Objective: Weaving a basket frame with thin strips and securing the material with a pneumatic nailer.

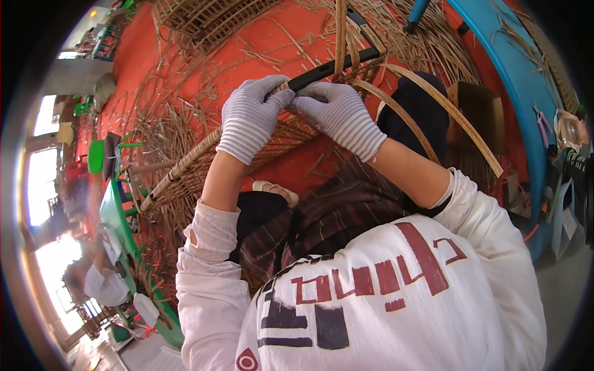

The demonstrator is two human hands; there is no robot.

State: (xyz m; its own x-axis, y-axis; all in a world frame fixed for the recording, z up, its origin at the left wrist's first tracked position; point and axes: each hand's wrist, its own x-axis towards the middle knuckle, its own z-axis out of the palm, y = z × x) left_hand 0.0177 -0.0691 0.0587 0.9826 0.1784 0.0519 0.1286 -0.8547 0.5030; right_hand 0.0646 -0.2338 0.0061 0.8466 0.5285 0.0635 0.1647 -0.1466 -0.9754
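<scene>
Both hands wear grey knitted gloves with white-striped cuffs. They meet at the edge of a woven rattan basket (185, 179), where a flat black frame bar (322, 73) runs along the rim. My left hand (250, 117) is closed over the wrapped rim, its thumb pointing toward the other hand. Close beside it, my right hand (340, 114) has its fingers bent in a pinch at the bar's lower edge; their tips are partly hidden. Long flat rattan strips (455, 111) loop from the frame and hang to the right, over my right forearm's far side.
Loose rattan scraps (179, 123) litter the red floor covering (253, 43). Another woven basket (207, 21) lies at the far side. A blue curved table edge (510, 74) and a cardboard box (476, 114) stand right; a green curved frame (120, 229) stands left.
</scene>
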